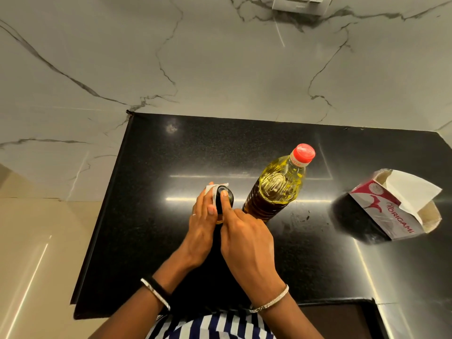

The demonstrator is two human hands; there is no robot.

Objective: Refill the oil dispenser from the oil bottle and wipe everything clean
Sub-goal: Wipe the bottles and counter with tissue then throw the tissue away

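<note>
The oil dispenser [223,195], a small bottle with a black top, stands on the black counter [156,241]. My left hand [201,223] presses a white tissue [210,188] against its left side. My right hand [247,243] rests its index fingertip on the black top, the other fingers around the dispenser. Just to the right stands the oil bottle [276,189], clear plastic with yellow oil and a red cap [303,154], closed and apart from my hands.
An open red-and-white tissue box [391,214] with a white sheet sticking out sits at the right. A marble wall rises behind the counter, with a switch plate [302,3] at the top. The counter's left edge drops to a beige floor.
</note>
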